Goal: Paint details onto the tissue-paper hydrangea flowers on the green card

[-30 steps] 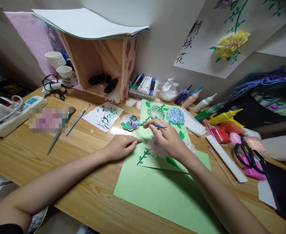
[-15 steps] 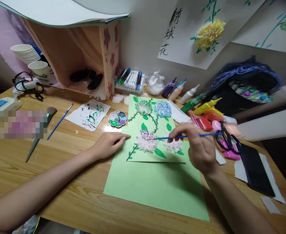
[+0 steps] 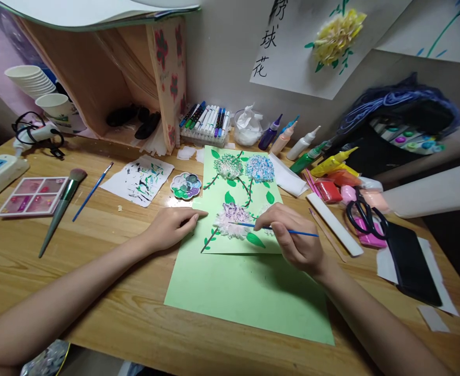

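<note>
My right hand [image 3: 292, 237] is closed on a thin blue paintbrush [image 3: 304, 233], its tip touching a white-and-purple paper flower [image 3: 231, 219] glued to a light green sheet [image 3: 237, 172]. That sheet carries two more flowers, one white-green [image 3: 228, 165] and one blue [image 3: 260, 168], with painted stems and leaves. It lies on a larger green sheet [image 3: 249, 292]. My left hand [image 3: 172, 227] rests with curled fingers on the left edge of the flower sheet, pressing it down. A small flower-shaped paint palette [image 3: 186, 186] sits just above my left hand.
On the wooden desk: a paint-smeared paper [image 3: 140, 179], a second blue brush [image 3: 92, 190], a makeup brush [image 3: 60, 207], a pink palette [image 3: 33, 195], a marker tray [image 3: 205, 123], paint bottles [image 3: 304, 151], clay packs [image 3: 329, 190], scissors [image 3: 365, 216], a black phone [image 3: 413, 271], paper cups [image 3: 32, 83].
My right hand drew the brush back from the palette and came down onto the white-purple flower. The view shifted left and closer. My left hand stayed on the sheet's edge.
</note>
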{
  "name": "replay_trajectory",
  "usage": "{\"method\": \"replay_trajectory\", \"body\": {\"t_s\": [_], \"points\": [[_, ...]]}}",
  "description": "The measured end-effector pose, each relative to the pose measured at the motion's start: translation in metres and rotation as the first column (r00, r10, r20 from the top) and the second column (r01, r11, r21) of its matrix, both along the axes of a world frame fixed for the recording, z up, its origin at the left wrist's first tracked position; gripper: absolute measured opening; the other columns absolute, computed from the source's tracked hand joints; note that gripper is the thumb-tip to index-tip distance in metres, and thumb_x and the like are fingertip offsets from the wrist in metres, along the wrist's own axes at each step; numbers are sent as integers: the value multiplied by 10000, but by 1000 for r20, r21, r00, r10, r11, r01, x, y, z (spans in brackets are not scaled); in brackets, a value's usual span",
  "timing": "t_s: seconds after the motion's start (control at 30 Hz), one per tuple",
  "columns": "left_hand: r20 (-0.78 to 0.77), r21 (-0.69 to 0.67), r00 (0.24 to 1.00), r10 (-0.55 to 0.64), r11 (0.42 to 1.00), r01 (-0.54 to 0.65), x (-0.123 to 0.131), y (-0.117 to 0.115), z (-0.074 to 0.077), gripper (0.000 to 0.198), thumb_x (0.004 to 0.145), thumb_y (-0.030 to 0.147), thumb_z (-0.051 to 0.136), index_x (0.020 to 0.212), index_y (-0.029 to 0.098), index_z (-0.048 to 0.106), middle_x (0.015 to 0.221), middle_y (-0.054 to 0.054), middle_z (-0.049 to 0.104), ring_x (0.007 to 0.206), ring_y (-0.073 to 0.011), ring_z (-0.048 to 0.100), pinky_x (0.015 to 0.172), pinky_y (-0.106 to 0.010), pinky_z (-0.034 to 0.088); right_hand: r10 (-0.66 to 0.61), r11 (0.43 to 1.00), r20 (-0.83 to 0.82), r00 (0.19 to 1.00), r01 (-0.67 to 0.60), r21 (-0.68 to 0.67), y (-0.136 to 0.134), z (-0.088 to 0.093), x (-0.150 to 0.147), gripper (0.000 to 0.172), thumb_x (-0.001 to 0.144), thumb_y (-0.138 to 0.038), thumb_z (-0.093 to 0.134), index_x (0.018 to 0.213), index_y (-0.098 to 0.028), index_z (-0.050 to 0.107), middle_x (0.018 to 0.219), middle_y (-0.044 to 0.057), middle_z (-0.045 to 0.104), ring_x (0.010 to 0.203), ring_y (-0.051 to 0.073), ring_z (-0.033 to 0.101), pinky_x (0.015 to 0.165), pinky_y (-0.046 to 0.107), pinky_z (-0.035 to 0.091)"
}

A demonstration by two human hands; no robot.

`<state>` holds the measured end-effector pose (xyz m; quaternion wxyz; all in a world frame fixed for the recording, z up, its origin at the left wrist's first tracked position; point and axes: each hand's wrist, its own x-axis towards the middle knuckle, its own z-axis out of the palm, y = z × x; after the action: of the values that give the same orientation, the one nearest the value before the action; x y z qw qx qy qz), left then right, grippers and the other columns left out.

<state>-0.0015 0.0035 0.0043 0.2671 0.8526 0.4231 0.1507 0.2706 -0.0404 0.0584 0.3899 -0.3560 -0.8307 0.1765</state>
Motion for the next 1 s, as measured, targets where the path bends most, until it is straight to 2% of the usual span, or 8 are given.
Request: {"method": "replay_trajectory", "body": {"t_s": [0.37, 0.53, 0.7, 0.9, 1.0], "points": [[4, -20, 1000, 2, 1000, -2, 0, 0, 1, 366, 954, 332, 367, 1151, 228, 657, 964, -26, 732, 868, -173, 659, 781, -292, 469, -11, 1000, -3, 1000, 11, 4, 2, 0, 3, 289, 951, -190, 325, 837, -183, 590, 720, 60, 640, 681, 168, 568, 638, 318, 455], [2, -19, 1000, 0, 1000, 0, 1, 0, 1, 367, 954, 332, 365, 1148, 227, 658, 992, -27, 731, 890, -175, 658, 774, -293, 468, 14, 1000, 74, 997, -14, -7, 3, 0, 3, 298, 960, -228, 327, 840, -186, 596, 723, 60, 638, 697, 175, 576, 650, 321, 460], [5, -27, 1000, 1, 1000, -1, 1, 0, 4, 370, 951, 333, 366, 1144, 222, 661, 1002, -30, 730, 895, -175, 659, 762, -284, 472, -6, 1000, 17, 1000, 6, -1, 2, 2, 4, 340, 972, -256, 296, 836, -189, 600, 728, 62, 644, 702, 178, 576, 660, 325, 457], [18, -27, 1000, 10, 1000, -10, 1, 0, 2, 359, 945, 327, 378, 1137, 230, 664, 1011, -30, 728, 901, -176, 659, 762, -287, 477, 31, 999, 96, 995, -30, -11, 2, 2, 3, 304, 964, -258, 328, 855, -187, 602, 728, 61, 639, 704, 183, 574, 660, 324, 459], [25, -26, 1000, 6, 1000, -6, 1, 0, 1, 356, 944, 328, 382, 1139, 231, 664, 997, -30, 731, 880, -175, 661, 758, -291, 480, 15, 1000, 53, 998, -15, 0, 2, 3, 4, 318, 966, -244, 315, 835, -183, 599, 724, 63, 637, 700, 180, 573, 667, 323, 455]]}}
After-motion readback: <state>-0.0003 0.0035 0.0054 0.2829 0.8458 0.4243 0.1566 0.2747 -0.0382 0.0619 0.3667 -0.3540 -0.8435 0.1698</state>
